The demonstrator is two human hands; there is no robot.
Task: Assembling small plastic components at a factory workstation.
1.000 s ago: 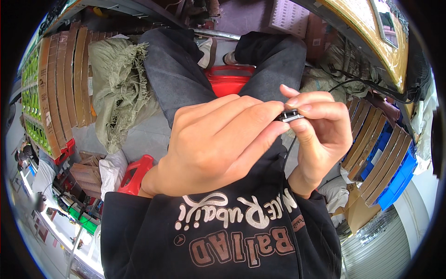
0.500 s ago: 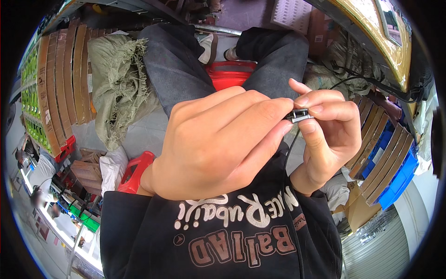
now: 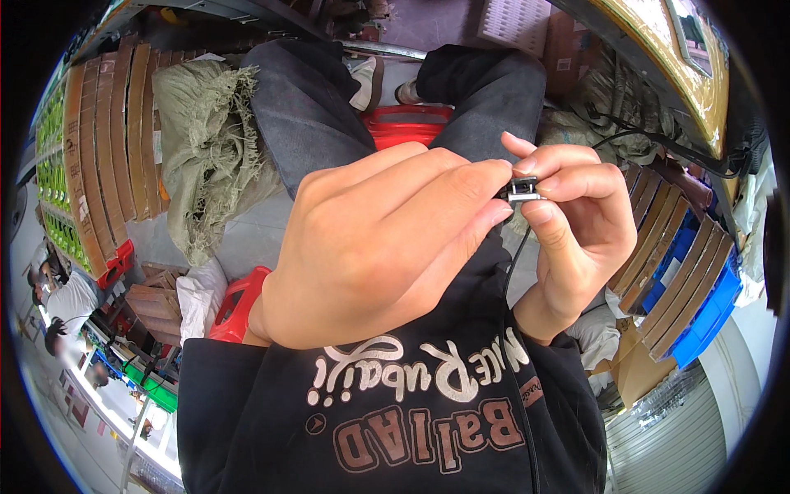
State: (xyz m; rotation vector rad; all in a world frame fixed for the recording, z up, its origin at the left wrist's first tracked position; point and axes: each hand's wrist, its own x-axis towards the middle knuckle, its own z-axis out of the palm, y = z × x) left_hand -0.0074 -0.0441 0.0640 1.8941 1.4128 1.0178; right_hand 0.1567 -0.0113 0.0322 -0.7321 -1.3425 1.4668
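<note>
Between both hands, in front of my chest, is a small black and silver rectangular piece with an open frame (image 3: 522,191); its exact kind is not clear. My left hand (image 3: 387,239) pinches its left end between thumb and forefinger, the other fingers curled behind and partly hidden. My right hand (image 3: 580,210) grips the right end with thumb and fingertips, one finger sticking up. A thin black cable (image 3: 513,267) runs from just below the piece down over my black top; I cannot tell whether the two are joined.
Stacked brown cardboard (image 3: 107,156) and a frayed woven sack (image 3: 206,148) stand to the left. On the right are more cardboard layers by a blue bin (image 3: 704,317) and a yellowish table edge (image 3: 658,49). Red stools (image 3: 240,306) and people (image 3: 70,309) show at left.
Both hands have shifted slightly up and left with the small piece. It has tipped a little, showing more of its silver side. Both pinches stay closed.
</note>
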